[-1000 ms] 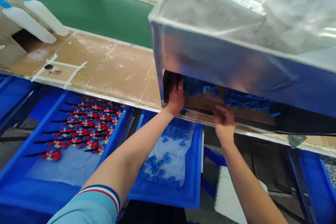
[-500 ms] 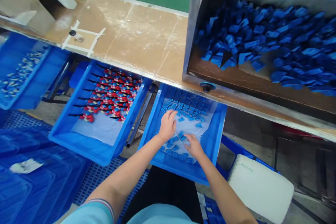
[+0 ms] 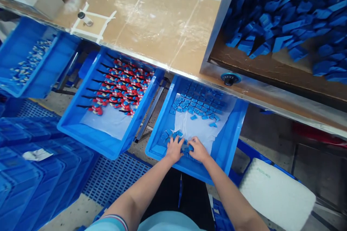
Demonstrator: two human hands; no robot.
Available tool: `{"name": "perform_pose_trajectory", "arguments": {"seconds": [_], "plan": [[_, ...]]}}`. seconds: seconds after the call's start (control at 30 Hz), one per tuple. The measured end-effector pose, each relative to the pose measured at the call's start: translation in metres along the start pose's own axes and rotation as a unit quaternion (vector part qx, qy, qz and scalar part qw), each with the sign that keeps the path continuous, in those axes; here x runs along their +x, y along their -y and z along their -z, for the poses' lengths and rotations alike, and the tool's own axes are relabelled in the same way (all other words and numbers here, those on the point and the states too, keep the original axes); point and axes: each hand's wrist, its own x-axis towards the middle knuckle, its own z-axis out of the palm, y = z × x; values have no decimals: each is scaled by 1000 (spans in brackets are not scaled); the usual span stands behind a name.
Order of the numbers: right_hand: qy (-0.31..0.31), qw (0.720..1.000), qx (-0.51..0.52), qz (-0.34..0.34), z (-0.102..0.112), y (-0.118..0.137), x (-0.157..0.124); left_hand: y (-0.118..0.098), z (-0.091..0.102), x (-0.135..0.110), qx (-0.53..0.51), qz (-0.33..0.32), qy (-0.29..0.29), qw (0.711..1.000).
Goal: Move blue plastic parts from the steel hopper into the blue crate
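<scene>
Small blue plastic pieces [image 3: 199, 106] lie in close rows on a white sheet [image 3: 193, 127] at the far end of a blue tray [image 3: 235, 140]. Loose blue pieces [image 3: 166, 135] are heaped at its near end. My left hand [image 3: 175, 150] rests over this heap, fingers spread and touching the pieces. Close beside it, my right hand [image 3: 199, 149] has its fingers curled at a blue piece [image 3: 191, 147], which looks pinched between finger and thumb. Part of the heap is hidden beneath both hands.
To the left, another blue tray [image 3: 67, 122] holds red and blue figures [image 3: 121, 83] with black rods. A metal-framed box [image 3: 210, 52] of larger blue parts stands on the bench [image 3: 159, 25]. Stacked blue crates [image 3: 16, 173] are at lower left; a white-topped stool [image 3: 276, 191] is at right.
Both hands have moved toward the near end of the tray and closer together. My left hand has left the far rows for the loose heap. The view has shifted slightly.
</scene>
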Motion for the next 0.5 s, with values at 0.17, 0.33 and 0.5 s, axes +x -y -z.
{"name": "perform_pose_trajectory", "arguments": {"seconds": [0.17,0.33,0.5], "plan": [[56,996,-38,65,-9,-35,-32,-7,-6,-4,-5,6,32,999],[51,990,-132,-3,-31,-21,-27,-20,-13,-3,9,60,20,998],[33,971,-236,-30,-44,-1,-14,-17,-21,5,61,46,15,997]]}}
